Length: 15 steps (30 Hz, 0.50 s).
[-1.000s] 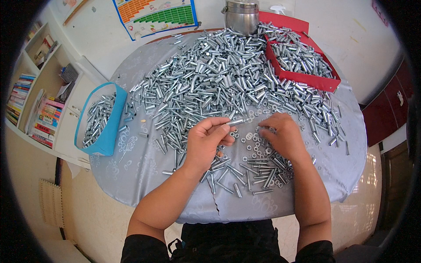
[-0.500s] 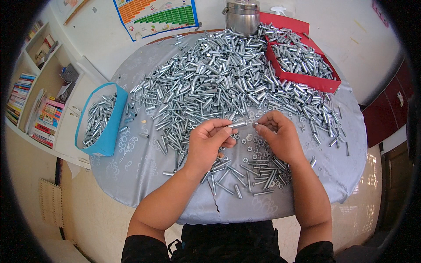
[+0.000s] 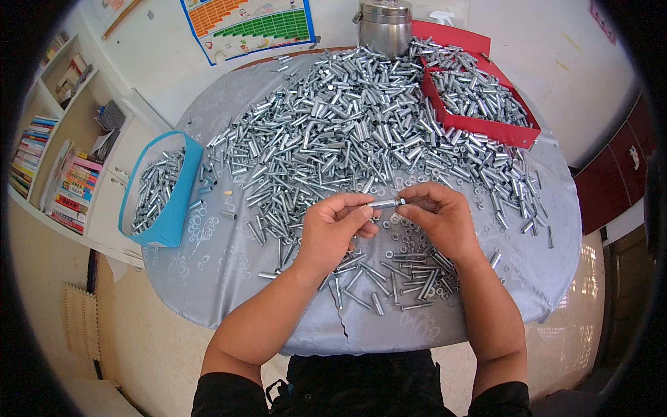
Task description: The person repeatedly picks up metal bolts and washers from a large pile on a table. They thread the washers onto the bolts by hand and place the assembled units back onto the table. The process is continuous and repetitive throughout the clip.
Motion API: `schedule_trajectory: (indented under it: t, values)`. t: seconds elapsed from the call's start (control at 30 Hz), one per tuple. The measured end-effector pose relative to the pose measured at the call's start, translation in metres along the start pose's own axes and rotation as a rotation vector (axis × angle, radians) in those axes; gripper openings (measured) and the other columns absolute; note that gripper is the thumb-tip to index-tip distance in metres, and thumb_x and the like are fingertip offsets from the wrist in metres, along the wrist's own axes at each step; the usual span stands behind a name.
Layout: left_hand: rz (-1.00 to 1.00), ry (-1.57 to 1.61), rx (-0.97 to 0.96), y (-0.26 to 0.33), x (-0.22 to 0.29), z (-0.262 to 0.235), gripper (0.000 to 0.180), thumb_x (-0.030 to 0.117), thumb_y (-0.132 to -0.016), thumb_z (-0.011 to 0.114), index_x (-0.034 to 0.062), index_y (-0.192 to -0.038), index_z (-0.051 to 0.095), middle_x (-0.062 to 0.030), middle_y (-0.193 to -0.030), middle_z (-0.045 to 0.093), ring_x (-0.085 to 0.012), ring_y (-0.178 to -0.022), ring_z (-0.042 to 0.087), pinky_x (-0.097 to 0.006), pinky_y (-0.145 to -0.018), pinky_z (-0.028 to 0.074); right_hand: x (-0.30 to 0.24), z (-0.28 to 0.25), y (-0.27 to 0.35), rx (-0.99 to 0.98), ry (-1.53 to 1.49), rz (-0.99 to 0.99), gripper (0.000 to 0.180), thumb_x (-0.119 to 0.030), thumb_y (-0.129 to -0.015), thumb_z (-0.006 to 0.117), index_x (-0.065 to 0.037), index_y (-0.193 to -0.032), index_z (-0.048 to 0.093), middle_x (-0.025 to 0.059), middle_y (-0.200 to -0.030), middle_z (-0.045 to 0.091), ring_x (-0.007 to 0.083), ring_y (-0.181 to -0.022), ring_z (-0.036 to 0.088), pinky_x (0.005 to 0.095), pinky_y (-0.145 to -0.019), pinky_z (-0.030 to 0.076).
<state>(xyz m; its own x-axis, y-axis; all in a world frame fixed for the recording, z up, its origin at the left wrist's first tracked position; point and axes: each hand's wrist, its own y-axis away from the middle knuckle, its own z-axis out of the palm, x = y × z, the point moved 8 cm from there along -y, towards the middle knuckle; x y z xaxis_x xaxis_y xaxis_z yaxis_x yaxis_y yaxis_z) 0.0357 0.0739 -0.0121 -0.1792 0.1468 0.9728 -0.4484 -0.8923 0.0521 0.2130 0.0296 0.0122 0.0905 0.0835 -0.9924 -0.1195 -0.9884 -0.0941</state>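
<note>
at the centre of the frame both hands meet over the grey-covered bench [image 3: 208,278]. the left hand [image 3: 333,233] has its fingers pinched shut on a short silvery metal sleeve [image 3: 383,203], held level just above the cloth. the right hand [image 3: 439,219] closes its fingers on the sleeve's right end, where a small nut or washer seems to sit, though it is too small to tell for sure.

by the look of it, the step in hand is fitting a small piece onto the end of the sleeve. the next move would call for a steady left grip while the right fingers turn or push the piece square onto the end.

below the hands lies a small cluster of bolts [image 3: 389,278] with loose washers near it. a big heap of sleeves [image 3: 347,125] fills the upper middle. a blue bin [image 3: 177,201] sits at the left, a red tray [image 3: 514,132] at the upper right, a steel pot [image 3: 385,24] at the top.
</note>
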Motion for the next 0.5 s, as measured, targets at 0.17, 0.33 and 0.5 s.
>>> schedule_trajectory:
  t: [0.17, 0.33, 0.5]
  values:
    - [-0.016, -0.011, 0.002, 0.001, 0.001, 0.0, 0.021, 0.005, -0.091, 0.061, -0.0013, -0.111, 0.064, -0.0128, -0.097, 0.071, -0.0175, -0.076, 0.068, -0.029, -0.068, 0.057, -0.001, 0.002, 0.0, -0.005, 0.017, 0.019, 0.02, 0.002, -0.081, 0.072, 0.002, -0.101, 0.066, 0.0055, -0.093, 0.069, 0.0115, -0.087, 0.066, 0.025, -0.077, 0.053]
    - [-0.002, -0.007, -0.028, 0.001, 0.002, 0.002, 0.022, 0.005, -0.091, 0.061, -0.0017, -0.112, 0.063, -0.013, -0.097, 0.071, -0.0177, -0.077, 0.069, -0.029, -0.067, 0.057, 0.001, 0.004, 0.001, -0.045, -0.028, 0.041, 0.013, -0.003, -0.086, 0.07, 0.003, -0.096, 0.065, 0.0063, -0.086, 0.068, 0.0115, -0.076, 0.065, 0.025, -0.069, 0.053]
    - [0.021, -0.015, -0.059, 0.003, 0.008, 0.007, 0.022, 0.004, -0.091, 0.061, -0.0021, -0.112, 0.064, -0.0134, -0.097, 0.071, -0.018, -0.078, 0.069, -0.029, -0.069, 0.058, 0.015, 0.0, 0.002, -0.146, 0.071, 0.166, 0.015, -0.011, -0.089, 0.069, 0.003, -0.089, 0.064, 0.0059, -0.075, 0.064, 0.0102, -0.062, 0.059, 0.0243, -0.058, 0.048]
